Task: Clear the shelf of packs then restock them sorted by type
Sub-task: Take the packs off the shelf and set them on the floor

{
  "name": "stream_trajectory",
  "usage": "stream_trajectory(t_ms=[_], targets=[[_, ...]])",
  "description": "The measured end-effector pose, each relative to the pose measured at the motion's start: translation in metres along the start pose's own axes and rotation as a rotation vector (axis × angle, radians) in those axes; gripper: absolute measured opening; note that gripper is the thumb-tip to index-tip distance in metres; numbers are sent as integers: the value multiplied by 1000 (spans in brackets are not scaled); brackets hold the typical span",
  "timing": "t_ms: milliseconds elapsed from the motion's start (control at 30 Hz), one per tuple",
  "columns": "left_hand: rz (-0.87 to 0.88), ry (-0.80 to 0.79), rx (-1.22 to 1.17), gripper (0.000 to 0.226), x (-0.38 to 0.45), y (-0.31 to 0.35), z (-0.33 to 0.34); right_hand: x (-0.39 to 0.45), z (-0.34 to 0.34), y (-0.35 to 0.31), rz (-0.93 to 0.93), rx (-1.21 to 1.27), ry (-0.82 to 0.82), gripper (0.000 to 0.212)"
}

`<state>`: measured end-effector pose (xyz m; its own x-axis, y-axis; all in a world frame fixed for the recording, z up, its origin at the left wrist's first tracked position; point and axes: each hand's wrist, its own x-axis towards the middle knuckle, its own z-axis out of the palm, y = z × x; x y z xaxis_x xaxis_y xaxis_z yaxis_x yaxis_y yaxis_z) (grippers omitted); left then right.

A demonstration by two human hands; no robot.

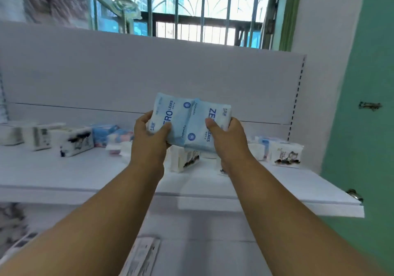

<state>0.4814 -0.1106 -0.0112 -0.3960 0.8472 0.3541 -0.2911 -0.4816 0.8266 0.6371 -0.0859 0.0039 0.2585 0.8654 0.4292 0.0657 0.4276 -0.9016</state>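
In the centre of the frame, the left hand (152,136) and right hand (227,136) each grip a blue pack (170,119), side by side above the shelf (64,175).

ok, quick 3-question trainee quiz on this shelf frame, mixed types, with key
1. True or false: each hand grips its own blue pack.
2. The two blue packs are: A) lying on the shelf B) held side by side above it C) stacked on the window sill.
3. Fill in: the cartoon-print pack stands at the shelf's ___ end.

Key: 1 true, left hand on one, right hand on the other pack. 2 B. 3 right.
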Motion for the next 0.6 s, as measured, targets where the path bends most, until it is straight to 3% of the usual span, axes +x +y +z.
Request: stream_trajectory(t_ms=[200, 333, 600], targets=[[156, 288, 100, 35, -70, 58, -108, -92, 78, -11, 12, 99, -276, 35], [145, 482, 168, 36, -135, 85, -181, -173, 119, -12, 40, 196, -434, 46], [216, 932, 255, 39, -285, 139, -377, -385, 238, -16, 91, 181, -904, 30]])
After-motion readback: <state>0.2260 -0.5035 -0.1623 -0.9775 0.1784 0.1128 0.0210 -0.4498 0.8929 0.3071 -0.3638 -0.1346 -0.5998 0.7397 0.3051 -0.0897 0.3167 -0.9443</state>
